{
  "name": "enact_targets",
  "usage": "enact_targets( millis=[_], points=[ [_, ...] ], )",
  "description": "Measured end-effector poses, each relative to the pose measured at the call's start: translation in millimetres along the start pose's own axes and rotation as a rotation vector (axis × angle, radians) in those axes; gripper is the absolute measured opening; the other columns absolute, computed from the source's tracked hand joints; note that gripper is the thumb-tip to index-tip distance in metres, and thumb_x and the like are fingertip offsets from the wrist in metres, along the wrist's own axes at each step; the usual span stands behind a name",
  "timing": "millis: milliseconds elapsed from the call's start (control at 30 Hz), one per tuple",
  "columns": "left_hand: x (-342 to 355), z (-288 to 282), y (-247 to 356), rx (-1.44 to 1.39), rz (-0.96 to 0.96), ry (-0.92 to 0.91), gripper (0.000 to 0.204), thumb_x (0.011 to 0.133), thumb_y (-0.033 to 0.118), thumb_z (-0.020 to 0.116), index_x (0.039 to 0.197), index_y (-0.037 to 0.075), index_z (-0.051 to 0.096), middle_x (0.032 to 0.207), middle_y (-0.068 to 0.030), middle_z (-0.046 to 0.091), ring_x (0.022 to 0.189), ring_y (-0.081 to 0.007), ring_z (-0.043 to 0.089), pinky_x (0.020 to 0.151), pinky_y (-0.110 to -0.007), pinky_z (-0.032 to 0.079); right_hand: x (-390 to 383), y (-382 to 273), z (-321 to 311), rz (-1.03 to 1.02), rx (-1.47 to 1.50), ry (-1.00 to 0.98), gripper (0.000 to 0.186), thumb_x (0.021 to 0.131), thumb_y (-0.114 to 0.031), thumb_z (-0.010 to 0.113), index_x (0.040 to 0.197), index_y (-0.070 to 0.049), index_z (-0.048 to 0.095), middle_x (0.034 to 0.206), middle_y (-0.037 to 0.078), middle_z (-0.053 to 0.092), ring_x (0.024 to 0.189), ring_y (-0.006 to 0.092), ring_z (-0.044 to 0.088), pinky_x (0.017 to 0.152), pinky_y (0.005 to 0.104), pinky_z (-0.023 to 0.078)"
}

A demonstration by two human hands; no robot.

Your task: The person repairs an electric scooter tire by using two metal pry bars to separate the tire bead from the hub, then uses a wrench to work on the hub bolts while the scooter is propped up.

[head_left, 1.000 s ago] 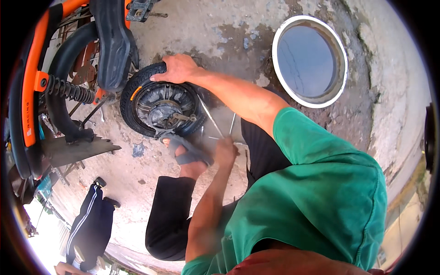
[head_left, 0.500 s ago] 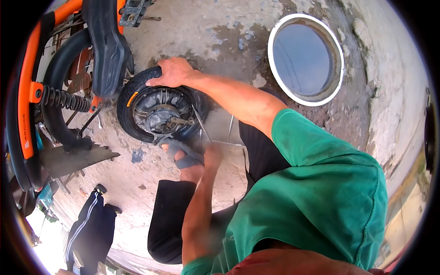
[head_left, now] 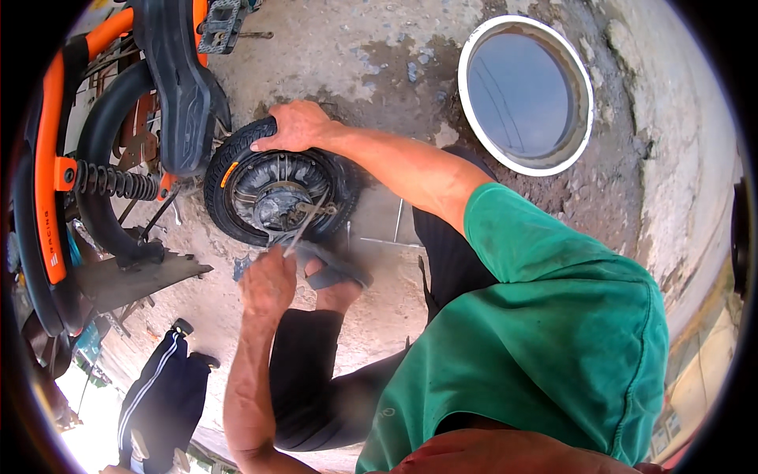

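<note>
A black tyre [head_left: 218,183] with an orange label sits on a wheel with a dirty hub motor [head_left: 278,207], lying on the ground. My right hand [head_left: 295,126] is closed over the tyre's far edge, thumb on the sidewall. Closed around the near end of a slender metal tyre lever [head_left: 307,223], my left hand [head_left: 268,278] is just short of the wheel's near side. The lever slants across the hub, its far tip by the rim on the right. My sandalled foot [head_left: 335,286] rests close to the wheel, partly blurred.
A round white-rimmed basin [head_left: 527,162] of water stands at the far right. Left of the wheel is an orange-framed vehicle [head_left: 50,166] with a spring [head_left: 118,182] and a black fender. Thin metal rods [head_left: 397,223] lie by my knee. Another person's dark trousers [head_left: 162,399] show at lower left.
My left hand has swung left, from beside my foot to below the wheel, turning the lever to the opposite slant. My right hand keeps its place on the tyre.
</note>
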State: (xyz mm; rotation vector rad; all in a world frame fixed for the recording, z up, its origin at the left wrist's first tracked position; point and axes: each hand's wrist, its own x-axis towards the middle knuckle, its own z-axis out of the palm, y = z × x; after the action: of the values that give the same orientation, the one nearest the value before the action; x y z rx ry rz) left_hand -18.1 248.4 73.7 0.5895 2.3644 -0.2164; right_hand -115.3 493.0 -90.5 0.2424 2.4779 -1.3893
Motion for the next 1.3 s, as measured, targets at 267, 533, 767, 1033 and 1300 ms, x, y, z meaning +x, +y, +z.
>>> enact_targets(
  millis=[267, 533, 767, 1033, 1300],
  points=[
    [58, -59, 1, 0.222, 0.23, -0.104, 0.025, 0.099, 0.029, 0.068, 0.097, 0.004, 0.074, 0.091, -0.0251, 0.076, 0.088, -0.0472, 0.074, 0.082, -0.056, 0.058, 3, -3, 5, -0.004, 0.004, 0.012, 0.091, 0.078, -0.078, 0.075, 0.121, 0.002, 0.076, 0.117, 0.03, 0.076, 0.114, 0.0448, 0.073, 0.1, 0.0509, 0.057],
    [102, -83, -21, 0.293, 0.488, -0.071, 0.028, 0.091, 0.034, 0.077, 0.092, 0.006, 0.079, 0.083, -0.0199, 0.077, 0.084, -0.0409, 0.076, 0.082, -0.051, 0.059, 8, 2, 12, -0.039, -0.009, 0.06, 0.084, 0.079, -0.078, 0.076, 0.114, -0.001, 0.075, 0.101, 0.028, 0.077, 0.101, 0.0461, 0.075, 0.093, 0.0532, 0.058],
    [126, -87, -33, 0.266, 0.628, -0.03, 0.023, 0.086, 0.027, 0.083, 0.085, 0.005, 0.076, 0.078, -0.0186, 0.074, 0.082, -0.0413, 0.075, 0.076, -0.052, 0.058, 6, -3, 11, -0.024, 0.013, 0.037, 0.082, 0.079, -0.075, 0.078, 0.11, 0.001, 0.074, 0.098, 0.028, 0.077, 0.098, 0.0468, 0.074, 0.09, 0.0537, 0.058],
    [128, -101, -24, 0.308, 0.634, -0.071, 0.022, 0.087, 0.027, 0.08, 0.085, 0.005, 0.075, 0.078, -0.0182, 0.074, 0.08, -0.0407, 0.075, 0.076, -0.051, 0.058, 8, -1, 10, -0.025, 0.04, 0.041, 0.081, 0.078, -0.073, 0.079, 0.109, 0.002, 0.074, 0.096, 0.029, 0.076, 0.097, 0.0474, 0.074, 0.09, 0.0539, 0.057],
    [159, -98, -41, 0.259, 0.758, -0.066, 0.023, 0.084, 0.026, 0.08, 0.079, 0.004, 0.073, 0.075, -0.0207, 0.073, 0.076, -0.0412, 0.074, 0.074, -0.053, 0.058, 11, -3, 10, -0.02, 0.012, 0.037, 0.079, 0.075, -0.07, 0.08, 0.109, 0.001, 0.077, 0.101, 0.029, 0.078, 0.099, 0.0469, 0.075, 0.091, 0.0527, 0.059]
  ],
)
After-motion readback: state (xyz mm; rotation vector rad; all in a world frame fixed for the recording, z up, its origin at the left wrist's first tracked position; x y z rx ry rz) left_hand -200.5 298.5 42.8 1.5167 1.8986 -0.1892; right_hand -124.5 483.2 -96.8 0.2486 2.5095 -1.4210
